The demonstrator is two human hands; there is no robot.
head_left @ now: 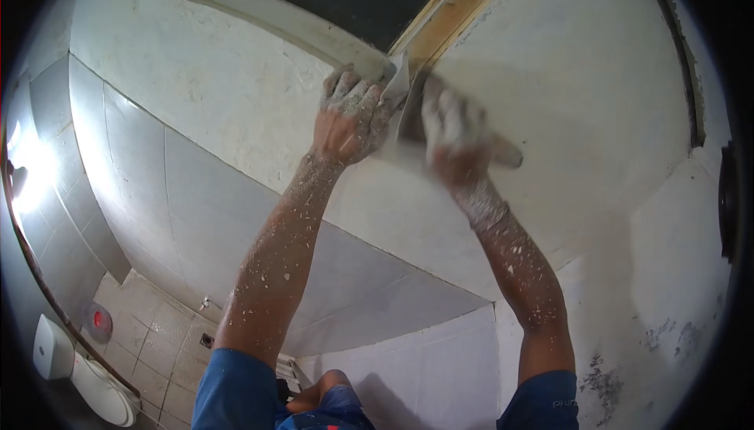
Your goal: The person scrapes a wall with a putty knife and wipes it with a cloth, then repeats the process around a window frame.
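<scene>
My left hand [347, 116], its fingers caked in white plaster, is up against the wall just below the window frame's lower corner. Its fingers are closed on a thin pale sheet or blade [398, 78], whose exact kind I cannot make out. To its right, my right hand [459, 131] is smeared by motion and wrapped round a trowel [411, 112]. The trowel's grey blade faces the left hand, and its handle end sticks out beyond my palm. Both forearms are speckled with plaster.
A window frame [259, 10] with a wooden side post [448, 18] is overhead. Grey tiles [212, 202] cover the lower wall. Far below left are a toilet [102, 391], a red item [97, 319] and a tiled floor [165, 344]. A bright lamp [35, 171] shines at left.
</scene>
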